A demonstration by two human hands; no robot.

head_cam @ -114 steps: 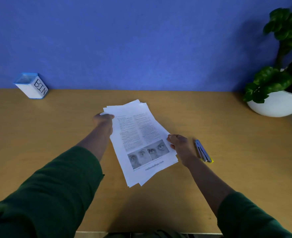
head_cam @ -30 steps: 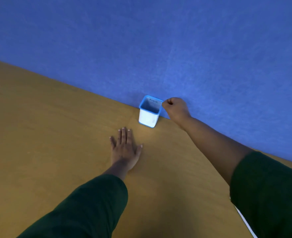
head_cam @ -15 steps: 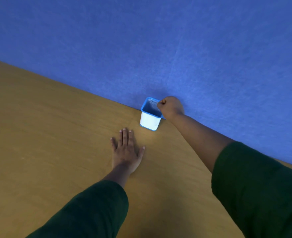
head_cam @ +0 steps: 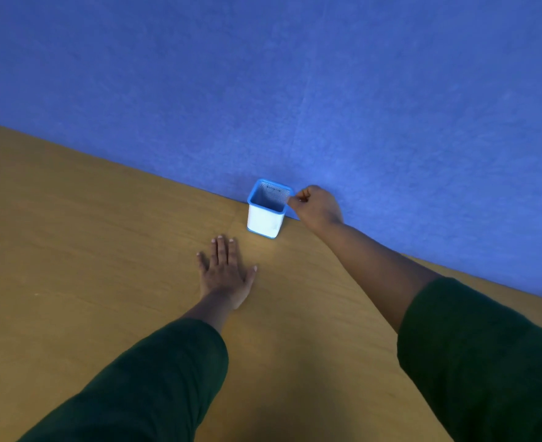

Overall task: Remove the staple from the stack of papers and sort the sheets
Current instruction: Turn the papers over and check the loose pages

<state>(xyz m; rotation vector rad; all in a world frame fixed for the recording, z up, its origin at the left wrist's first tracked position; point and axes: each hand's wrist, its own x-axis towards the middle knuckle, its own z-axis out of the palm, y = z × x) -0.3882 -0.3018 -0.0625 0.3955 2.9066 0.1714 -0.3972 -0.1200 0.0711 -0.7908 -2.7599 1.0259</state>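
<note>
Spreading flat on the tan wooden desk [head_cam: 72, 266]: left hand [head_cam: 223, 275], fingers straight, holding nothing. Curling beside the small white blue-rimmed bin's [head_cam: 266, 208] rim: right hand [head_cam: 316, 205], staple too tiny to confirm. Risking a drop outside. Papers lying out of view.

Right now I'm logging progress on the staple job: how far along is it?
Done, seemingly: the staple is out, since the right hand sits curled at the rim of the small blue-rimmed bin, though no staple is visible. In hand: dropping it, while the left hand rests flat on the desk. Left: sorting the sheets, which are out of view.
</note>
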